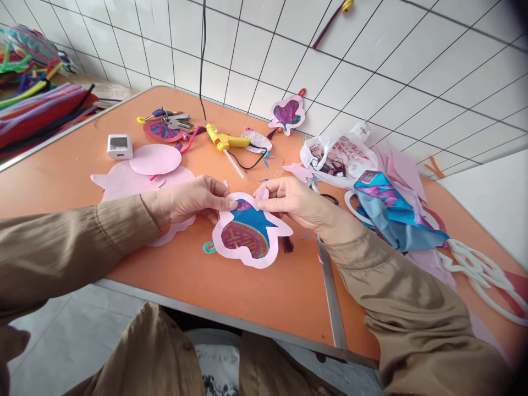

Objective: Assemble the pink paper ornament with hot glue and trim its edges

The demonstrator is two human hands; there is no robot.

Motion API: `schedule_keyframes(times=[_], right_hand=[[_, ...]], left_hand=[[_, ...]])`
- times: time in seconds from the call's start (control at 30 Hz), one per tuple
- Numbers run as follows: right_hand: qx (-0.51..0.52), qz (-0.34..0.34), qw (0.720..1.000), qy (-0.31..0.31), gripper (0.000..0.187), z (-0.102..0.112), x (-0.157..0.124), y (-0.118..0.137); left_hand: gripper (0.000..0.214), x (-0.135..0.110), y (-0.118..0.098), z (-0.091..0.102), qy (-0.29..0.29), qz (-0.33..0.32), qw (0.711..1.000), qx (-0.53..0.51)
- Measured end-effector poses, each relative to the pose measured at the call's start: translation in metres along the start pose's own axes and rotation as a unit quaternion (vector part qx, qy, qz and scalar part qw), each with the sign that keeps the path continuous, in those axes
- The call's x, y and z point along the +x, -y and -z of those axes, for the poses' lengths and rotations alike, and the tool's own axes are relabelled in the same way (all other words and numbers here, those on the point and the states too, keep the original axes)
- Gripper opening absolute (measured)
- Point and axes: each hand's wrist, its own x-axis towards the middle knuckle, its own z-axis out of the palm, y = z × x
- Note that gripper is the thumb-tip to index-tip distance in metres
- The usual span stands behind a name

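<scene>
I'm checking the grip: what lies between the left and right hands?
In the head view, a pink-edged cutout lies between the left hand and the right hand, both pinching its upper part.

I see the left arm (82, 236) reach in from the frame's left edge, sleeved in brown to the wrist. The left hand (193, 199), near centre, is pinching, its thumb pointing right. I have the right arm (396, 297) slanting up from the lower right, the right hand (299, 204) pinching too, thumb pointing left. The thumb tips face each other, near but apart.
</scene>
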Motion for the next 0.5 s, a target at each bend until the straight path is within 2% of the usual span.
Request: schedule_keyframes(times=[0.2, 0.37, 0.5], right_hand=[[-0.057, 0.054, 0.997, -0.018, 0.019, -0.007, -0.003, 0.001], [-0.082, 0.092, 0.992, -0.037, 0.023, -0.013, -0.005, 0.001], [-0.107, 0.129, 0.983, -0.069, 0.023, -0.014, -0.006, 0.001]], left_hand=[[0.037, -0.002, 0.000, 0.000, -0.012, -0.021, 0.999, 0.046], [0.029, -0.014, -0.008, -0.012, -0.090, -0.069, 0.981, 0.155], [0.027, -0.018, -0.011, -0.017, -0.086, -0.097, 0.977, 0.171]])
